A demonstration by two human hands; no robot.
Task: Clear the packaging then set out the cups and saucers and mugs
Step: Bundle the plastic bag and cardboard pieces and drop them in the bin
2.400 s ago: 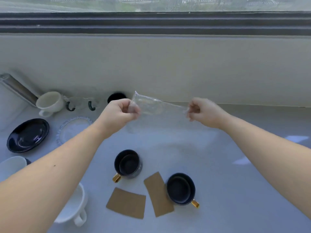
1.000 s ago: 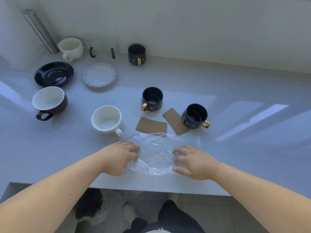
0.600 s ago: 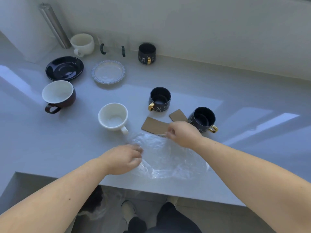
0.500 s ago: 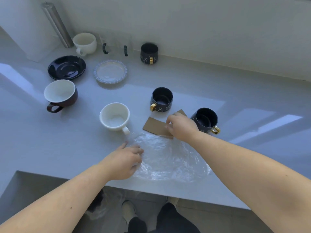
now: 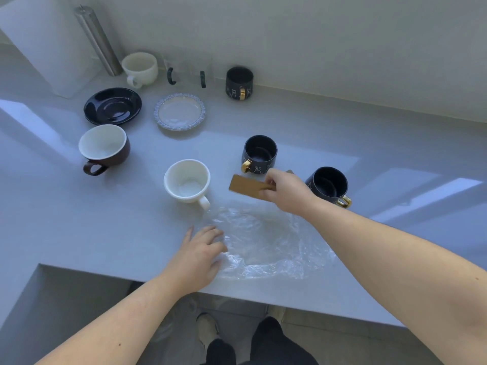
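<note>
A clear plastic wrap (image 5: pixel 266 243) lies flat near the counter's front edge. My left hand (image 5: pixel 200 255) rests on its left side, fingers spread. My right hand (image 5: pixel 286 191) pinches a brown cardboard piece (image 5: pixel 246 187) lifted above the counter; a second cardboard corner (image 5: pixel 290 171) peeks out behind that hand. Two black mugs with gold handles stand close by, one (image 5: pixel 259 154) behind the hand and one (image 5: pixel 329 185) to its right. A white cup (image 5: pixel 187 181) sits left of the cardboard.
Further back are a brown cup with white inside (image 5: pixel 104 147), a black saucer (image 5: pixel 112 105), a pale lacy saucer (image 5: pixel 179 111), a cream cup (image 5: pixel 139 67), two clear glass mugs (image 5: pixel 187 75) and a third black mug (image 5: pixel 239 83). A steel tube (image 5: pixel 96 39) leans at the wall.
The wrap was laid flat on the counter. My right hand left it, reached to the cardboard and has lifted one piece. My left hand stays on the wrap.
</note>
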